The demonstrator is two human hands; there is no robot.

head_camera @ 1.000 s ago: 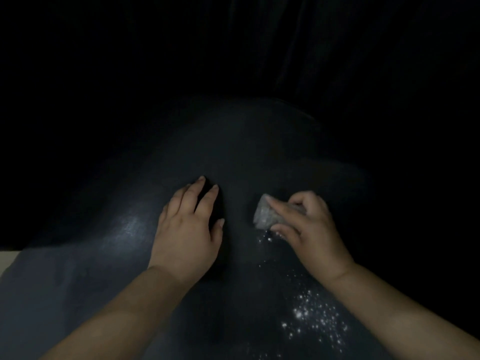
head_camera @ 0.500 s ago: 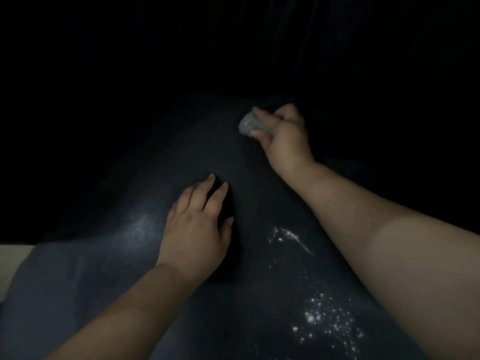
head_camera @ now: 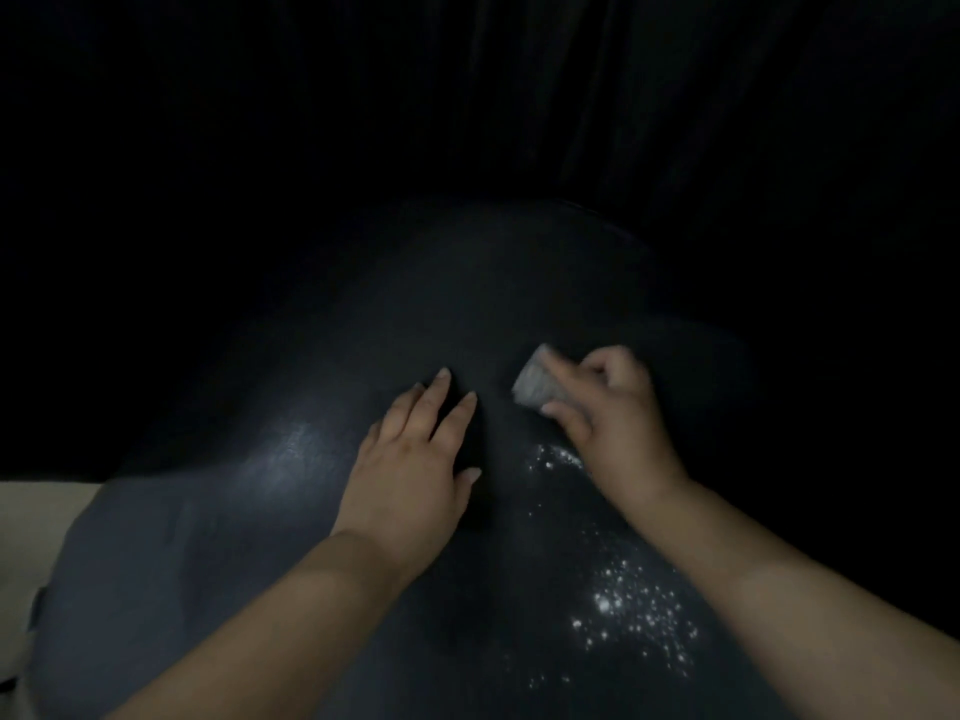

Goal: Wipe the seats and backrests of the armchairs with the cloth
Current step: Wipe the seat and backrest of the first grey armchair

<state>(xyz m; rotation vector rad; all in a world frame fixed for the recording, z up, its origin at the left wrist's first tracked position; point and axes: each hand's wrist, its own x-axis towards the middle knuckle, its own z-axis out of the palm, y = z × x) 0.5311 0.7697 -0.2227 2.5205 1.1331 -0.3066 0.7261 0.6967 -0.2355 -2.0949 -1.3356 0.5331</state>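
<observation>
Half a second ago the right hand (head_camera: 613, 418) was stretched out at the far end of the seat (head_camera: 291, 537); now it has come back toward the near side and sits to the right of the left hand (head_camera: 415, 459), close to where it was a second ago. Its grip is clamped on the cloth (head_camera: 535, 384), a small grey wad pinched between thumb and fingers and pressed to the dark seat; the hand is motion-blurred, so it seems to be mid-stroke. The left hand has hardly shifted: it lies flat on the seat with fingers straight and slightly spread, holding nothing, apparently bracing. Just near of the right hand a streak of white specks (head_camera: 556, 457) lies on the seat, and a larger scatter (head_camera: 639, 621) sits nearer still, toward the right. These look like moisture or crumbs; I cannot tell which. As a judgement, the wiping of this seat is in progress, with back-and-forth passes along its middle, and both speckled patches are not yet cleared. The left part of the seat shows a dull sheen, but whether it has been wiped cannot be told. The backrest is lost in darkness at the far side, and no other armchair is visible, so most of the task appears to be left.
</observation>
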